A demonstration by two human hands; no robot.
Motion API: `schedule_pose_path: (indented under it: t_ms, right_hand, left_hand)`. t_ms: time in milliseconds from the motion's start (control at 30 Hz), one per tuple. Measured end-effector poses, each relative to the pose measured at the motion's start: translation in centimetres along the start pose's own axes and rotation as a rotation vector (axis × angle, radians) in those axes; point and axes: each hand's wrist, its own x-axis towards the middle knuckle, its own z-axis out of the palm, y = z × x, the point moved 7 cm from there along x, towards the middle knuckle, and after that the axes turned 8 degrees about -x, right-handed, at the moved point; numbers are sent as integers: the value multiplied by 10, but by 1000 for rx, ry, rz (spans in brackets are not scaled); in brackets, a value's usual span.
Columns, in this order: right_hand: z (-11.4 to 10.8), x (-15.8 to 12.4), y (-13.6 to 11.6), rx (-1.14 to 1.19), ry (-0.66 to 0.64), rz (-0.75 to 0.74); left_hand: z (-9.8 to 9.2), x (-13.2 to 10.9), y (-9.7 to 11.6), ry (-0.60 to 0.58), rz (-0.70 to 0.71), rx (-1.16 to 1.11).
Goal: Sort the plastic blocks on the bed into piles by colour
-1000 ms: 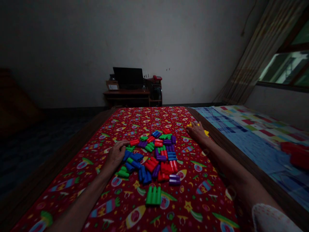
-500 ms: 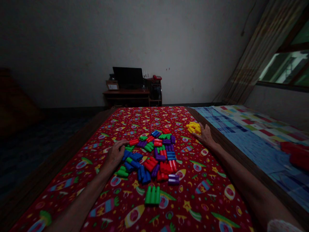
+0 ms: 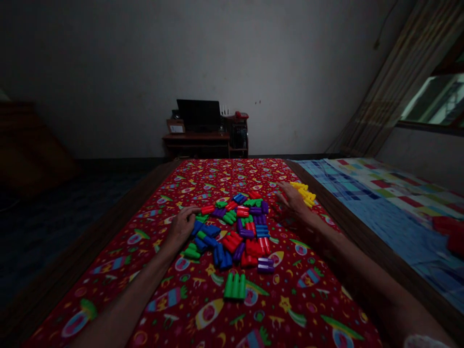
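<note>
My left hand rests at the left edge of a spread of plastic toy blocks, its fingertips close to a red block and the blue blocks. Its fingers are slightly bent and seem to grip nothing. My right hand is open with fingers extended, between the mixed blocks and a small heap of yellow blocks. Purple blocks, red blocks and green blocks lie mixed in the middle. One green block lies apart, nearest to me.
A red patterned cloth covers the table, which has dark wooden edges. To the right is a bed with a blue checked sheet. A desk with a monitor stands against the far wall.
My right hand has moved from the right side of the yellow blocks to their left, nearer the mixed pile. My left hand has stayed beside the pile. The view has turned slightly left.
</note>
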Motion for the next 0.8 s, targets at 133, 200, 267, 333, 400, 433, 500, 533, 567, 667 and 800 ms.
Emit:
schedule_pose_path:
  t_ms: [133,200,267,333,400,433,500,533,567,667,800]
  right_hand:
    - [36,29,-48,433,-206,103]
    - [55,39,-59,528,-273,209]
    - [67,45,-76,608,-336,201]
    - [74,45,-101,686,-400,118]
    - [74,37,-130,750,-451,1]
    - [73,33,-145,772,-470,-61]
    - [70,23,-171,797,-511,-170]
    - [69,21,-180,796,-523,-187]
    - [68,23,-184,785,-515,-167]
    - [66,43,-176,692,-387,15]
    - [72,75,-183,572,-361,-5]
  left_hand:
    - [-1,-1,2,28,-32,-56]
    - [-1,-2,0,36,-84,-132]
    - [0,-3,-2,30,-150,-227]
    - [1,-5,-1,14,-186,-298]
    - [2,-6,5,-9,-167,-318]
    - [2,-6,9,-23,-148,-315]
    - [1,-6,16,-44,-117,-298]
    - [1,-6,18,-53,-108,-289]
    - [1,-6,19,-60,-105,-285]
    - [2,-7,18,-67,-112,-292]
    - [2,-7,13,-26,-119,-349]
